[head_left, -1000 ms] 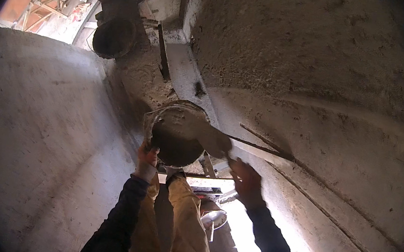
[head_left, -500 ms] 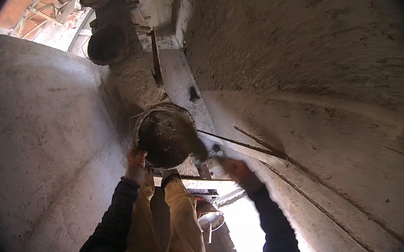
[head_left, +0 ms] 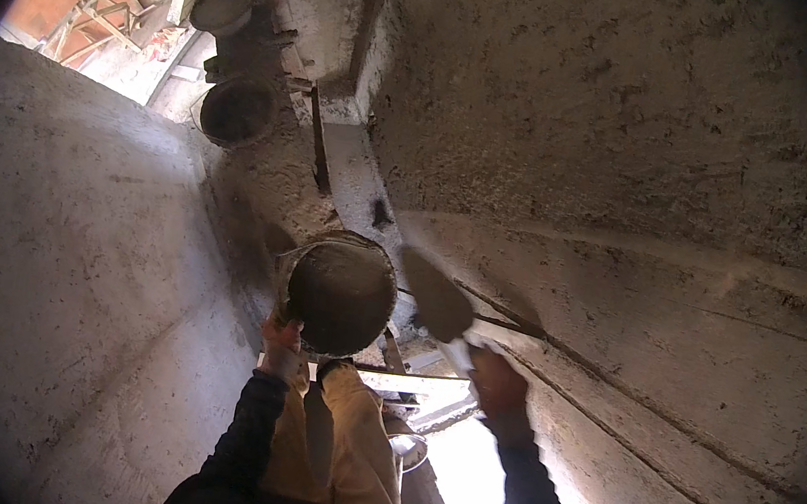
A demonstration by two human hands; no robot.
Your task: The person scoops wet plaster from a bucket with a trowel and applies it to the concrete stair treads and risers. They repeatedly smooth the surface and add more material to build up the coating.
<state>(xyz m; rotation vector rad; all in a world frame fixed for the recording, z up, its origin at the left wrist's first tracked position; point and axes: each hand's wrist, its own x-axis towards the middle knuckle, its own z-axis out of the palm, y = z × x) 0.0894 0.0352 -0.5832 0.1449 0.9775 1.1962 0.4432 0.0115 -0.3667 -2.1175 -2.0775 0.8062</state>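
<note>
My left hand (head_left: 283,340) grips the near-left rim of a round bucket (head_left: 338,294) with dark grey mortar in it, held above my legs. My right hand (head_left: 498,385) is closed on the handle of a trowel, whose wide mortar-coated blade (head_left: 434,291) points up and forward, just right of the bucket and apart from it. My legs (head_left: 352,427) in tan trousers show below the bucket.
Two more buckets (head_left: 234,110) stand farther ahead on a mortar-covered strip. Rough plastered walls (head_left: 620,128) rise on both sides. A bright opening (head_left: 456,480) with another container lies below right; wooden pieces (head_left: 109,24) show beyond an opening at the upper left.
The trowel blade has moved out of the bucket to its right, now standing clear of it. My right hand has moved slightly right and lower, and the bucket appears a little lower in view.
</note>
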